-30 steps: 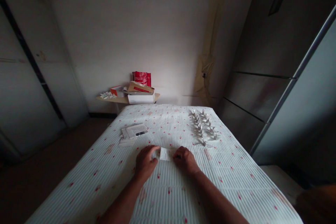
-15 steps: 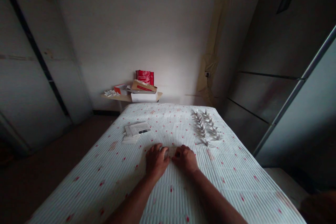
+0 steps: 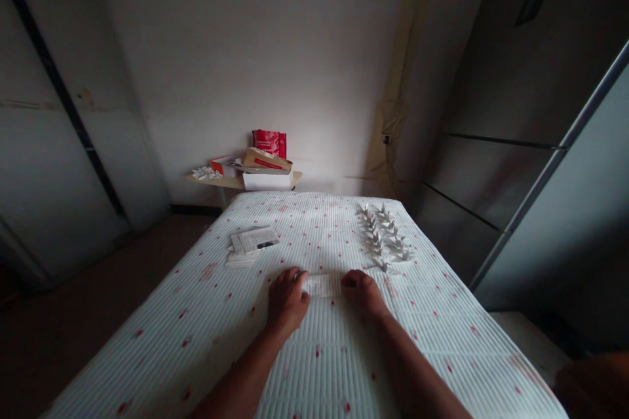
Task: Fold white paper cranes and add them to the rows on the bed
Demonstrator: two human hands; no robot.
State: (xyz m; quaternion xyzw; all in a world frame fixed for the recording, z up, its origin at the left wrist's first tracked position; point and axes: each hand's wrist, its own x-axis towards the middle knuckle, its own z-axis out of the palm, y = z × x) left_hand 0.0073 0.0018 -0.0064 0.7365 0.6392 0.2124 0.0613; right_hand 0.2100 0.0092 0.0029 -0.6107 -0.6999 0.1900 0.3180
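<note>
A folded strip of printed paper (image 3: 323, 285) lies flat across the bed cover between my hands. At its left end, my left hand (image 3: 286, 296) has thumb and fingers closed on the edge. My right hand (image 3: 364, 292) is curled at the right end, its fingertips pinching the paper there. Farther left sits a pile of printed paper sheets (image 3: 253, 241), loosely stacked. Folded paper cranes (image 3: 376, 236) stand in two rows to the right, beyond my right hand.
The ribbed, red-flecked cover (image 3: 314, 353) spreads under everything. Past its far edge, a small table (image 3: 230, 182) holds a white box (image 3: 268, 181), a red bag (image 3: 269, 143) and a heap of white pieces (image 3: 205, 173). A tall cabinet (image 3: 491, 144) rises on the right.
My hands have moved apart, the right one sliding rightward, and more of the paper strip shows between them. The view has shifted slightly.
</note>
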